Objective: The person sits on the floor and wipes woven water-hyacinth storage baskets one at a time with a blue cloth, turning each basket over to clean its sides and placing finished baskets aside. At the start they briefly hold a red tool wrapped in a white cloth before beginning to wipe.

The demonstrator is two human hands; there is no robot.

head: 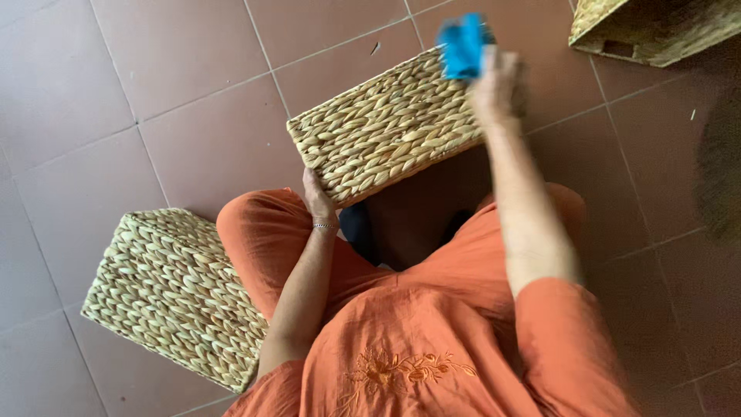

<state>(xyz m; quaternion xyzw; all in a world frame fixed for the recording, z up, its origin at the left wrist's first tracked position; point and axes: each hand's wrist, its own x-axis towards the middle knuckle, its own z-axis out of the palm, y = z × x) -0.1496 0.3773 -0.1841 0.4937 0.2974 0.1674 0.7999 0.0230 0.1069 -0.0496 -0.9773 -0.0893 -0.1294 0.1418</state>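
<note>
- A person in orange clothes sits over a floor (193, 69) of reddish-brown tiles, seen from above.
- A woven basket (386, 127) of pale plaited fibre is held up in front of the knees, its long side wall turned toward the camera and tilted, the right end higher than the left.
- The left hand (318, 197) grips the basket's lower left corner from below, fingers closed against the weave; a thin bracelet (325, 225) sits on that wrist.
- The right hand (498, 85) is at the basket's upper right edge, clenched around a blue object (463, 45). That object is blurred, so whether it is a cloth or a brush cannot be told; it lies against the top rim of the basket.
- A second woven basket (170, 293) of the same plaited make stands on the floor beside the person's left knee, just touching or nearly touching the orange trouser leg; it is well apart from the held basket.
- A third woven piece (656, 27), darker and greener in tone, lies at the top right corner of the view on the floor, apart from the right hand, only partly in frame.
- A dark, blurred shape (722, 170) hangs along the right edge; what it is cannot be told.
- Embroidered flowers (401, 369) in a deeper orange thread show on the front of the shirt.
</note>
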